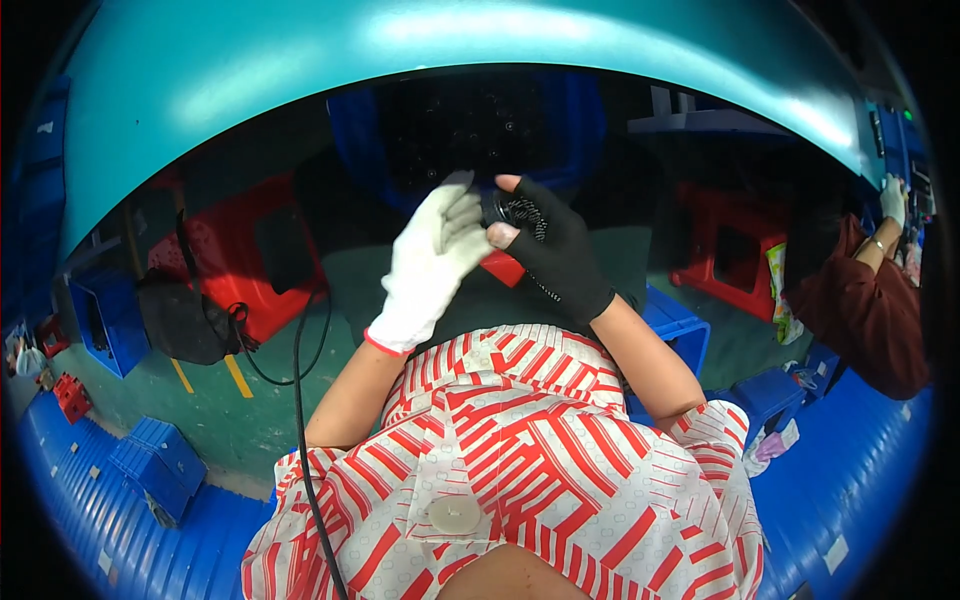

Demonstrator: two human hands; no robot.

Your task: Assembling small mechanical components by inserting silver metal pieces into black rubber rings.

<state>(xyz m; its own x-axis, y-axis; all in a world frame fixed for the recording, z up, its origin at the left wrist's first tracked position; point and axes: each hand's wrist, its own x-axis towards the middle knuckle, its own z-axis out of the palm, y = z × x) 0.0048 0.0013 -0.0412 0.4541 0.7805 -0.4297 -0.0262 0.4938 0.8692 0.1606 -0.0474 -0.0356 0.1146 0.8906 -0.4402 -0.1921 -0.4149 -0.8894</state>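
Small black round part being gripped up at chest height, under the teal bench edge.

The black round part point(512, 212) is sitting clamped in the black-gloved right hand point(556, 258), steadied for access; white-gloved left hand point(432, 262) is resting extended fingers against it, red stools point(724, 238) standing behind.

Just one view here: a fisheye cam on the person's head, looking steeply down along their own red-and-white striped shirt point(520, 450). Both gloved hands sit close, mid-frame. The teal counter point(300, 90) arcs across the top, and the green floor point(220, 400) lies well below, bending toward the rim.
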